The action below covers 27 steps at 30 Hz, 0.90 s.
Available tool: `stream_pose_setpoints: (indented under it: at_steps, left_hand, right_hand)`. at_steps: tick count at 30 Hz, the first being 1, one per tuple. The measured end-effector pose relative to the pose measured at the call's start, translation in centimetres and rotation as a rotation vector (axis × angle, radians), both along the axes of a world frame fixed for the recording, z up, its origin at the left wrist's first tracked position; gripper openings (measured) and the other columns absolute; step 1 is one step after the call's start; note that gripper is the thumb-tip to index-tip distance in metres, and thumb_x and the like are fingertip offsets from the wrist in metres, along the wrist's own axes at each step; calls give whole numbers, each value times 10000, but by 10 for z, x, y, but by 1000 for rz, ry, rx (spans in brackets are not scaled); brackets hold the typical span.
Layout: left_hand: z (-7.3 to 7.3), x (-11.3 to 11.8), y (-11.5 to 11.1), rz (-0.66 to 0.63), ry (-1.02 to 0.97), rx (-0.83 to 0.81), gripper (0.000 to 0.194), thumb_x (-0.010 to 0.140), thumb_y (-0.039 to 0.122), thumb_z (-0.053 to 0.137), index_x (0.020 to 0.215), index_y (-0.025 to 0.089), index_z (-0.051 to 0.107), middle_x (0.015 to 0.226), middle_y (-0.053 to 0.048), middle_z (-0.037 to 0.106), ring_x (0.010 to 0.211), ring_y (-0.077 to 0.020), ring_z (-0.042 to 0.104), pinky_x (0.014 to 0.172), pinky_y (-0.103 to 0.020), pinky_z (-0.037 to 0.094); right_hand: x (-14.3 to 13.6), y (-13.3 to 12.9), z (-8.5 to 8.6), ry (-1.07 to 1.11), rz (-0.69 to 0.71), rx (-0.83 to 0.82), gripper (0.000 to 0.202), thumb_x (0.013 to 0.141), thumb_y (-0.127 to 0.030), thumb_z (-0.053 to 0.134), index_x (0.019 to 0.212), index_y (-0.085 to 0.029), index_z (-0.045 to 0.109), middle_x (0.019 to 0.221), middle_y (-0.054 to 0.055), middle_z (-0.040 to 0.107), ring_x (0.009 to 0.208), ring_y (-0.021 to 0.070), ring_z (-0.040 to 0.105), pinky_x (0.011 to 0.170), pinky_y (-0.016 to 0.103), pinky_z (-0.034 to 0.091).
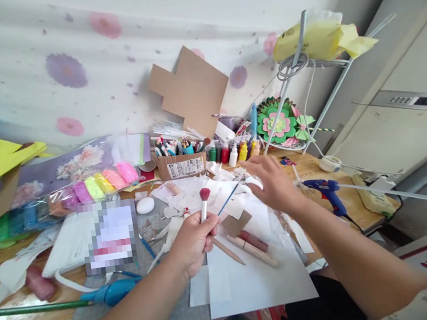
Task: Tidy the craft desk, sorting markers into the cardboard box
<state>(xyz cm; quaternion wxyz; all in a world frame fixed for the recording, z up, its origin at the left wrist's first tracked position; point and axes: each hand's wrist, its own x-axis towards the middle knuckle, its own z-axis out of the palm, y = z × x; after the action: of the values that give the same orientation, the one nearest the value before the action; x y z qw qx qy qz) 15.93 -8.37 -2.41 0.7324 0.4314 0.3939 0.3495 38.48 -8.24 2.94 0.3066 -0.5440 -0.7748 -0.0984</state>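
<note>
Table: my wooden worktop (pixel 346 199) is littered with white paper sheets (pixel 254 281), flat and smooth, under both my hands.
Cardboard: a brown, matte, cross-shaped cardboard cutout (pixel 191 89) leans on the flowered wall behind.
Clay: a clear plastic bag of pastel clay sticks (pixel 98 186) lies far left, well apart from my fingers.
Box: a small brown cardboard box of pens (pixel 181 162) carries a white printed label, too small for me to read.
Glue gun: a blue plastic glue gun (pixel 327 191) lies just right of my right wrist.
Right hand: my right hand (pixel 274 183) is stretched forward, fingertips pinching the end of a thin blue-handled paintbrush (pixel 229 198); exactly how tight, I cannot tell.
Left hand: my left hand (pixel 193 239) is clenched round the white stick of a red-tipped rounded dabber (pixel 204 201), which stands upright, its fuzzy head clear above my knuckles.
</note>
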Motion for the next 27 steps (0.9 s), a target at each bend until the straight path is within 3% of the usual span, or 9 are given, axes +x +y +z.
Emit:
stream_pose_setpoints:
  at_steps: [3,5,8,10,14,16,20,23,27]
  left_hand:
    - [-1,0,-1,-7,41,28,331,693,435,664,742,165,479,543,82,471,370,-5,309,376,-145,191]
    - [0,1,-3,-49,71,37,317,701,419,670,726,156,494,555,56,513,394,-25,377,392,-154,254]
    - [2,1,-7,-170,111,84,305,717,411,673,773,139,545,605,16,570,470,-61,476,450,-177,353]
    - [4,1,-8,-224,125,122,299,738,396,651,860,134,572,614,22,560,489,-65,477,463,-177,359]
    - [5,-1,-1,-100,105,132,216,742,316,613,867,153,545,536,70,455,411,-44,353,398,-161,243]
    - [6,-3,4,-11,85,137,195,752,322,607,813,178,489,509,95,384,387,-35,281,385,-159,186]
    - [7,-6,11,73,74,140,336,766,404,632,721,205,364,491,113,303,387,-34,240,390,-161,182]
    - [7,-6,12,76,90,127,381,769,446,627,694,210,337,474,113,290,384,-39,238,390,-170,185]
    - [5,-5,9,23,135,127,398,768,483,609,663,214,335,469,101,311,385,-50,253,389,-177,197]
  right_hand:
    - [12,4,-9,666,33,-321,438,818,-404,565,1196,-183,554,924,74,645,758,180,594,692,360,500]
    - [4,6,-18,1032,91,-475,406,784,-461,596,1074,-179,572,742,11,628,563,120,544,542,280,474]
    - [-23,9,-30,1244,145,-460,300,689,-423,695,769,-177,543,589,-42,558,469,72,478,451,205,403]
    - [-36,11,-33,1209,215,-504,301,674,-404,711,732,-179,519,575,-49,547,465,68,483,452,199,400]
    - [-27,12,-32,974,364,-574,369,788,-426,608,1067,-197,532,837,16,634,699,132,619,630,288,508]
    - [-13,9,-31,665,375,-529,391,794,-415,618,1114,-199,554,1019,70,630,909,179,619,787,362,507]
    - [-2,-2,-36,-9,392,-564,595,656,-407,770,1188,-197,605,1297,124,530,1212,284,467,991,444,396]
    - [-11,-6,-45,-170,297,-552,513,715,-294,703,1205,-177,607,1300,130,535,1167,276,506,935,398,433]
    - [-12,0,-52,-138,172,-462,292,791,-117,530,1038,-182,672,1068,66,664,979,192,600,847,291,446]
